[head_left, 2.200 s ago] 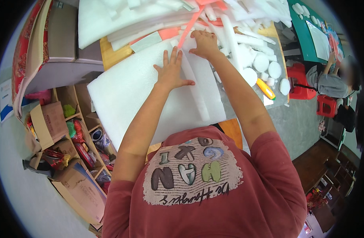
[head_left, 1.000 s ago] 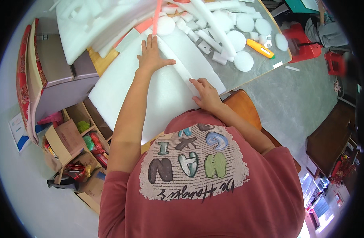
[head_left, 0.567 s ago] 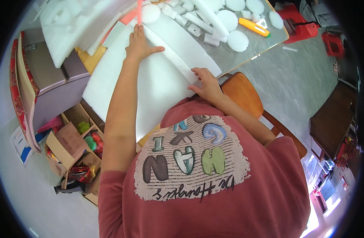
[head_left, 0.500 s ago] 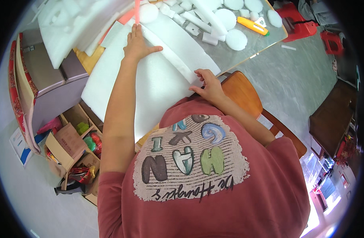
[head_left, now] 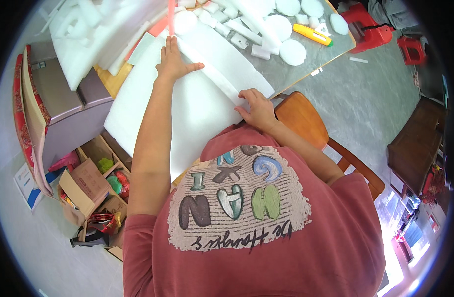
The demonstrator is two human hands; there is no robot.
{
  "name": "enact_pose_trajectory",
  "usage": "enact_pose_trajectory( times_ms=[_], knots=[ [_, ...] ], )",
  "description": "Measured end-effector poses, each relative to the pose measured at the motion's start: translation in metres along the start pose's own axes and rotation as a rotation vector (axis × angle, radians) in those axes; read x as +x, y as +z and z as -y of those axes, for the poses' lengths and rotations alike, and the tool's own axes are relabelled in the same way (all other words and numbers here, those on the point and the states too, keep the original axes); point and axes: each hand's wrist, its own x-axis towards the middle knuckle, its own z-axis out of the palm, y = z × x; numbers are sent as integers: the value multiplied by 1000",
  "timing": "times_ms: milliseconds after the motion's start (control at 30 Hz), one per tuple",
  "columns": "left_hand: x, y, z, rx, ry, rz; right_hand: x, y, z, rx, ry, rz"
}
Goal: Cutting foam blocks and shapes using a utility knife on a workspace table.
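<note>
A long white foam strip (head_left: 207,68) lies slantwise across a large white foam sheet (head_left: 152,99) on the table. Spread over the strip's far part is my left hand (head_left: 173,64), thumb pointing right and fingers forward, pressing flat. A thin pink strip (head_left: 171,17) rises just beyond its fingertips. My right hand (head_left: 259,110) is at the near end of the foam strip, with thumb and fingers apart on either side of that end. The right hand's lower fingers are partly hidden.
Foam discs (head_left: 292,52) and small offcuts lie at the back right beside a yellow utility knife (head_left: 312,34). Larger foam pieces (head_left: 83,34) are heaped at the far left. A wooden chair (head_left: 301,116) stands right of me; cardboard boxes (head_left: 88,183) sit on the left.
The view has shifted slightly, so the scene sits a little lower. Both hands keep about the same places on the foam strip; my right fingers have moved slightly.
</note>
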Motion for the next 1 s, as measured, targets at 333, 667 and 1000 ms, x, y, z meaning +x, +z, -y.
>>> enact_pose_trajectory(
  times_ms=[333, 667, 1000],
  knots=[
    [-3, -11, -9, -36, -40, 47, 13, -15, 3, -18, 5, 108],
    [-5, -24, -13, -76, -93, 101, 211, -41, 28, 155, -122, -233],
    [-12, -27, -10, -98, -121, 155, 316, -3, 85, 789, 263, 395]
  ],
)
